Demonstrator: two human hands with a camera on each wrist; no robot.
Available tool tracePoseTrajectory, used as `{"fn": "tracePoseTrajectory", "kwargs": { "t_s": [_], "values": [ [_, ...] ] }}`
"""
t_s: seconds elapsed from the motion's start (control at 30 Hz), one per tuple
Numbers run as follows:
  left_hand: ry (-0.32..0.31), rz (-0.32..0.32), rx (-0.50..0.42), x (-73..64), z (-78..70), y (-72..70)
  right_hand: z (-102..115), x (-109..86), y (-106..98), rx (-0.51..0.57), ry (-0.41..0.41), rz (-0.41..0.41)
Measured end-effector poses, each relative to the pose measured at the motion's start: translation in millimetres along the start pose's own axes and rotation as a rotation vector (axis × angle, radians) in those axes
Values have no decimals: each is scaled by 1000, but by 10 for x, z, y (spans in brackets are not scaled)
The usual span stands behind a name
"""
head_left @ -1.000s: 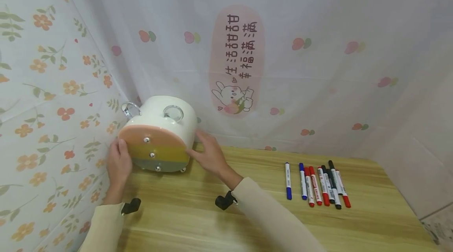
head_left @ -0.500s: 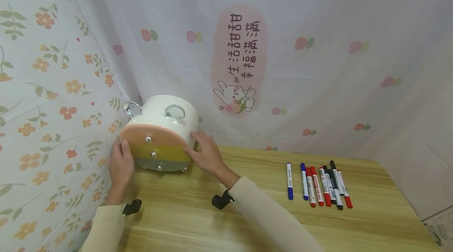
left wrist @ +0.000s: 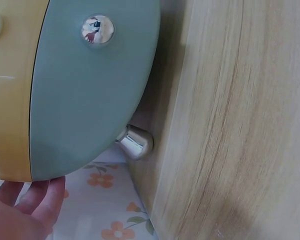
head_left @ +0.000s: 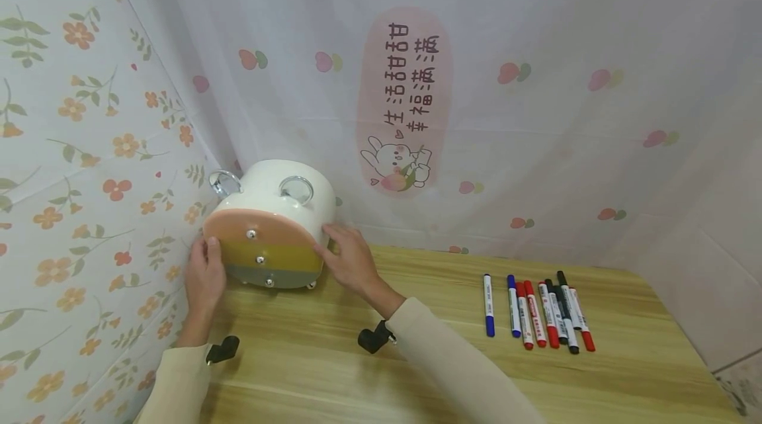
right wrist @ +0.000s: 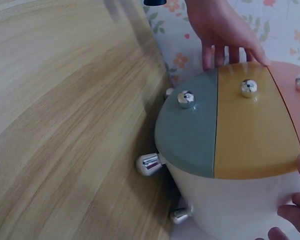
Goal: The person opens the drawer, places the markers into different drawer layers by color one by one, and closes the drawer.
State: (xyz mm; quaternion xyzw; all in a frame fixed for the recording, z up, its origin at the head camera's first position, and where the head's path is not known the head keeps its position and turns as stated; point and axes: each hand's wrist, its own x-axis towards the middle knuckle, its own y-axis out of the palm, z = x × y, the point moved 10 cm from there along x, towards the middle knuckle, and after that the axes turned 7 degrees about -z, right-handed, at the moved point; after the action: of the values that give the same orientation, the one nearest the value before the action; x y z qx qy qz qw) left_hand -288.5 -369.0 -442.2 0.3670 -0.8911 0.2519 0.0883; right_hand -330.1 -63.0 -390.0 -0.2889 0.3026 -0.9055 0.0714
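A rounded drawer box [head_left: 264, 245] stands on short silver feet in the left corner of the table. Its shell is white, its drawer fronts are peach, mustard and grey-green with silver knobs, and two silver rings rise from its top. My left hand [head_left: 205, 272] holds its left side, thumb at the front edge; in the left wrist view the fingertips of that hand [left wrist: 32, 205] meet its curved side. On the opposite side my right hand [head_left: 351, 262] holds the white shell, its thumb near the front edge. Bent fingers of that hand [right wrist: 297, 210] show in the right wrist view.
Several markers [head_left: 550, 315] with blue, red and black caps lie on the right part of the wooden table [head_left: 440, 371]. A flowered curtain [head_left: 89, 179] borders the left side, and a pale printed curtain [head_left: 506, 146] hangs behind.
My right hand, blurred a second ago, has come to rest on the box's right side. The left hand stays at its side. Box and markers keep their places; the head view shifts slightly.
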Motion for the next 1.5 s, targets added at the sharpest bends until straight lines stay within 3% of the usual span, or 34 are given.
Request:
{"fn": "tracePoseTrajectory", "kwargs": {
  "t_s": [0.17,0.4,0.73,0.9,1.03,1.27,1.5],
  "values": [
    [4,-2,7,3,-11,11,-20,-8,-21,-7,-5,-9],
    [56,-16,-8,2,-101,53,-37,-31,-108,-2,-23,-27],
    [86,37,-13,100,209,257,-124,-90,-276,-4,-36,-43],
    [110,78,-35,80,223,358,-192,-126,-378,-14,-40,-45],
    [114,109,-20,5,117,392,-261,-154,-456,-16,-35,-47],
    [114,178,-54,-266,-280,375,-343,-216,-565,-17,-40,-47],
    [143,228,-57,-380,-369,446,-428,-291,-681,-30,-37,-56]
  ]
}}
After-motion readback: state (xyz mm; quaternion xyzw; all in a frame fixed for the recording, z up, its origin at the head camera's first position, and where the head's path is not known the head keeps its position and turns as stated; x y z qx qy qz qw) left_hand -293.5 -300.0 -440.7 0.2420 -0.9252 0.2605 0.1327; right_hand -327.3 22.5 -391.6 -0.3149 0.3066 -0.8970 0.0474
